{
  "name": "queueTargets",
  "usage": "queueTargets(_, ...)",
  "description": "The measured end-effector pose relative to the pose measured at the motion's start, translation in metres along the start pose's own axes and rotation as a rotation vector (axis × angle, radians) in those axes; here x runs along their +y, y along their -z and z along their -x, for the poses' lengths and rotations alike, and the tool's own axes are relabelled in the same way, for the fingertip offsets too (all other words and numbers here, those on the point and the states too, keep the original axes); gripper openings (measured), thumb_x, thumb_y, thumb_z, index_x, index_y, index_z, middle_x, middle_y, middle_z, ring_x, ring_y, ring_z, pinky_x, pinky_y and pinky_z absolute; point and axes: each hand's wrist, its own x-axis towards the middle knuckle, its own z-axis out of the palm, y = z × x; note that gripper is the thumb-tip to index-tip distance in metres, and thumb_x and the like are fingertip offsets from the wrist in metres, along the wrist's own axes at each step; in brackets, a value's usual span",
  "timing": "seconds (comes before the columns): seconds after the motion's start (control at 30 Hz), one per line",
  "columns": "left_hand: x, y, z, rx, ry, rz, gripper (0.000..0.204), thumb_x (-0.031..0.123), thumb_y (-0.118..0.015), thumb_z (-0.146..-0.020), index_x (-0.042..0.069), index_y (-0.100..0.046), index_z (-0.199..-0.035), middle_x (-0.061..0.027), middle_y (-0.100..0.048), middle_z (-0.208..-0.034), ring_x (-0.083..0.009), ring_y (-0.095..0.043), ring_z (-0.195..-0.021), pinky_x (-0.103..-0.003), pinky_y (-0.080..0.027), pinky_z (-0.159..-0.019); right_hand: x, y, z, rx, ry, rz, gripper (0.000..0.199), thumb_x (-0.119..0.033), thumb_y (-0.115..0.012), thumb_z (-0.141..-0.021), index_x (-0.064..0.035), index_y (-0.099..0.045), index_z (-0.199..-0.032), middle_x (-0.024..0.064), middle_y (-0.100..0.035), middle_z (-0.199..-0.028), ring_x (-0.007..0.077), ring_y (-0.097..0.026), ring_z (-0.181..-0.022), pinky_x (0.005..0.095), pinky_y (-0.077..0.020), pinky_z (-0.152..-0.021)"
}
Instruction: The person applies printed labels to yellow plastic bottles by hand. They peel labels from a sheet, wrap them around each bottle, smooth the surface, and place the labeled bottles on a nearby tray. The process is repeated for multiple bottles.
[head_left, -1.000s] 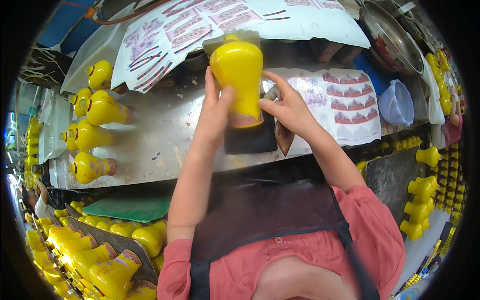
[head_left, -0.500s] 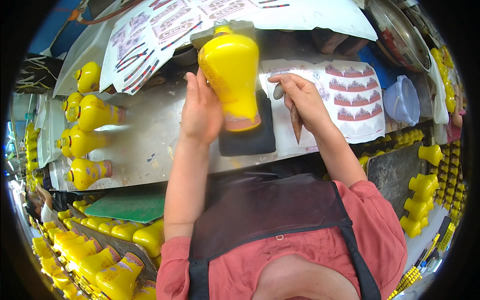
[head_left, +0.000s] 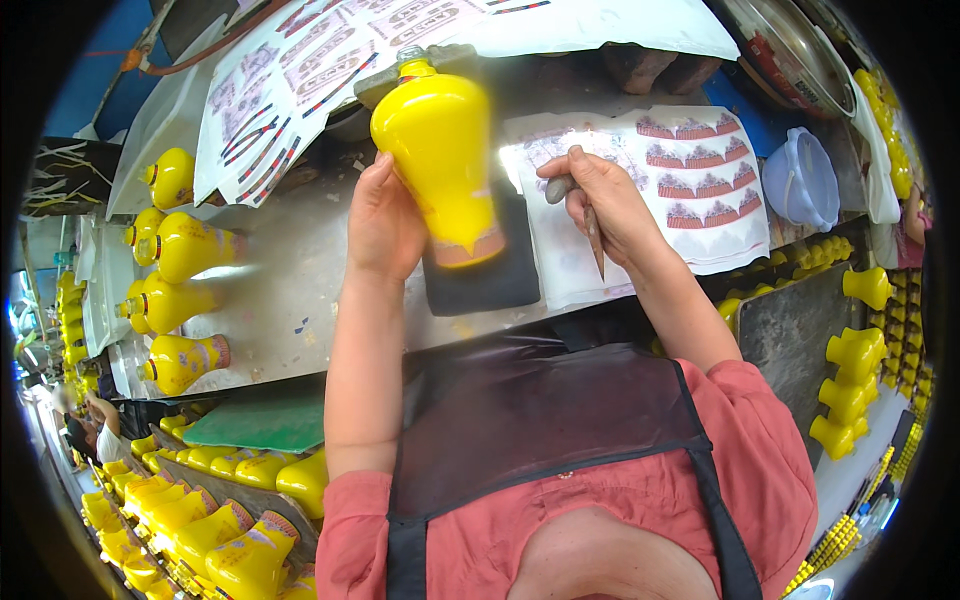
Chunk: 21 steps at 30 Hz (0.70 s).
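A glossy yellow bottle (head_left: 437, 150) leans over the worktable, its narrow neck by a grey block (head_left: 455, 58) and its pink-banded base over a black pad (head_left: 480, 285). Along its left side lies my left hand (head_left: 388, 222), thumb up and fingers mostly hidden behind the bottle, cradling it. My right hand (head_left: 610, 205) is closed around a pointed brown tool (head_left: 596, 245); a grey rounded piece (head_left: 560, 188) also pokes out between its fingers. That hand hovers over a printed sheet (head_left: 570, 150), apart from the bottle.
Several yellow bottles (head_left: 190, 248) lie at the table's left. A decal sheet with crown-shaped bands (head_left: 700, 155) lies at right, near a pale blue bucket (head_left: 800, 190) and a large metal pan (head_left: 790, 55). More yellow bottles (head_left: 255, 555) crowd the lower left, beside a green board (head_left: 260, 415).
The bottle has turned: the pattern on its left side has moved out of sight, and plain yellow faces up. My left fingers have slipped behind it. My right hand keeps its tool.
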Motion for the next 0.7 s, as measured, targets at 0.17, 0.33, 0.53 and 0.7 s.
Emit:
queueTargets(0.17,-0.016,-0.016,0.003,0.17,-0.256,-0.36,0.052,0.038,-0.048,-0.107,0.011,-0.034,-0.15,-0.0084,-0.048,-0.146,-0.0224,-0.049,-0.133,-0.04,-0.039,-0.113,0.002,0.0,0.003,-0.012,-0.012,0.023,0.047,-0.044,-0.045,-0.108,-0.0026,-0.068,-0.112,-0.0036,-0.047,-0.053,0.0029,-0.036,-0.041,0.0189,-0.027,-0.04)
queueTargets(0.33,-0.009,-0.021,0.004,0.104,-0.305,-0.403,0.047,0.036,-0.035,-0.11,0.009,-0.042,-0.148,-0.0102,-0.052,-0.145,-0.0228,-0.051,-0.133,-0.041,-0.04,-0.112,-0.007,-0.007,0.008,-0.032,0.015,0.159,0.041,-0.039,-0.049,-0.106,-0.0062,-0.064,-0.127,-0.0033,-0.051,-0.061,0.0024,-0.04,-0.046,0.0177,-0.0306,-0.044)
queueTargets(0.53,-0.002,-0.019,-0.004,0.239,-0.206,-0.36,0.053,0.042,-0.03,-0.111,0.008,-0.038,-0.151,-0.0101,-0.051,-0.147,-0.0244,-0.05,-0.135,-0.042,-0.039,-0.114,-0.007,-0.036,-0.007,-0.037,0.242,0.41,0.052,-0.035,-0.054,-0.103,-0.0067,-0.049,-0.147,-0.0007,-0.055,-0.081,0.0046,-0.048,-0.068,0.0211,-0.042,-0.061)
queueTargets(0.7,-0.004,-0.022,0.007,0.016,-0.209,-0.299,0.054,0.043,-0.027,-0.111,0.011,-0.03,-0.153,-0.0087,-0.046,-0.15,-0.0236,-0.047,-0.136,-0.041,-0.039,-0.114,-0.009,-0.038,-0.014,-0.082,0.206,0.441,0.053,-0.031,-0.057,-0.102,-0.0035,-0.047,-0.147,0.0045,-0.06,-0.096,0.0079,-0.054,-0.078,0.0233,-0.0467,-0.071)
